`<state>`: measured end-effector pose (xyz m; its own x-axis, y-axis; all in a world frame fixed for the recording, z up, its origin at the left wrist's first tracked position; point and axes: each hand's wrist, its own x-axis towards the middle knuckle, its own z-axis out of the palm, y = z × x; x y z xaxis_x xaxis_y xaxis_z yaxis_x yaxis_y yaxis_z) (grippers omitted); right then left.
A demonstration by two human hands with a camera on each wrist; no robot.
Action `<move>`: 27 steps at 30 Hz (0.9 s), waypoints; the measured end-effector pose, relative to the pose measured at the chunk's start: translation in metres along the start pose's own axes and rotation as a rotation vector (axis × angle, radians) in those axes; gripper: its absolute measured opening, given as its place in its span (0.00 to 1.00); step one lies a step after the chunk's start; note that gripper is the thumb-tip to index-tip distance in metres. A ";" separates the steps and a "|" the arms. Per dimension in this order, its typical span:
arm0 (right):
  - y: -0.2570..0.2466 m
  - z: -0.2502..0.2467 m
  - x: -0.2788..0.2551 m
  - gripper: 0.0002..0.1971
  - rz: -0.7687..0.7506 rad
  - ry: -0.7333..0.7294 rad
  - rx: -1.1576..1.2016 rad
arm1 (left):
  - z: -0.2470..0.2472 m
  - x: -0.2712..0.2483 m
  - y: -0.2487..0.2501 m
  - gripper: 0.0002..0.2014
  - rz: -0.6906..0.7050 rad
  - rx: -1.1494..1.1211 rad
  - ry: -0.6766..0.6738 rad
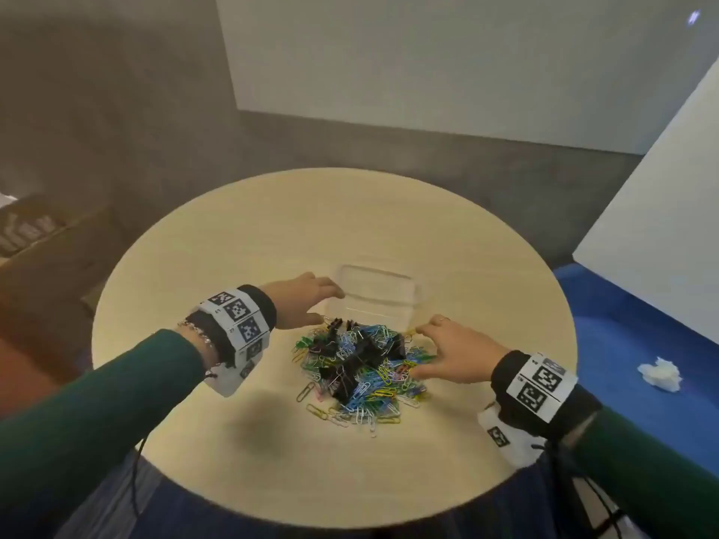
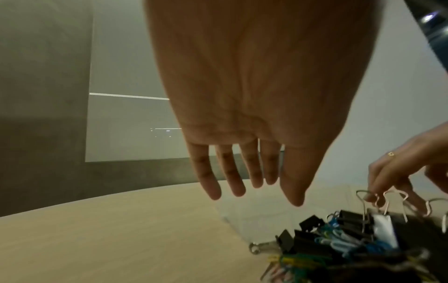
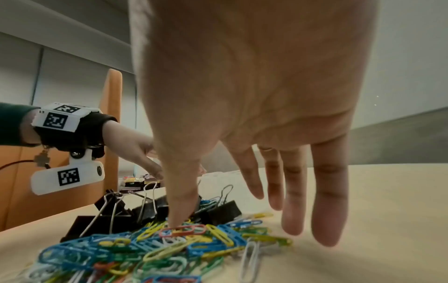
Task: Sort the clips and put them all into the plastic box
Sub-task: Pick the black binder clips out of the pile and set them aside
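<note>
A heap of coloured paper clips and black binder clips [image 1: 362,367] lies mid-table. Just behind it stands the clear plastic box [image 1: 375,293], with nothing seen inside. My left hand [image 1: 330,305] reaches with straight fingers to the box's left edge and holds nothing; in the left wrist view its fingers [image 2: 244,183] hang above the box [image 2: 254,216]. My right hand [image 1: 418,350] is spread over the heap's right side. Its thumb [image 3: 179,208] presses on a red paper clip [image 3: 184,230], while the other fingers [image 3: 293,201] stay straight beside the binder clips [image 3: 150,208].
The round beige table [image 1: 233,266] has bare wood all around the heap. A blue seat [image 1: 630,336] at the right carries a crumpled white tissue [image 1: 659,377]. White panels [image 1: 428,60] stand behind the table, and an orange chair back [image 3: 112,134] shows at the left.
</note>
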<state>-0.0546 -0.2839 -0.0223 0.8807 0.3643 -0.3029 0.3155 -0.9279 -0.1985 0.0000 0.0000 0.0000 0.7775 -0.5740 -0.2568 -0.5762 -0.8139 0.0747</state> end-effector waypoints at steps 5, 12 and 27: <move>-0.013 0.013 0.001 0.50 0.031 -0.039 0.005 | 0.009 0.003 0.020 0.26 -0.059 -0.072 -0.067; -0.022 0.024 -0.007 0.46 0.021 -0.012 -0.009 | 0.020 -0.001 0.027 0.16 -0.080 -0.249 0.039; -0.030 0.041 -0.040 0.36 -0.043 0.007 -0.004 | 0.032 -0.031 0.040 0.12 -0.069 -0.183 0.126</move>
<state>-0.1134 -0.2672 -0.0422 0.8687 0.4035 -0.2874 0.3549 -0.9117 -0.2073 -0.0547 -0.0118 -0.0200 0.8453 -0.5139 -0.1464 -0.4743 -0.8478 0.2371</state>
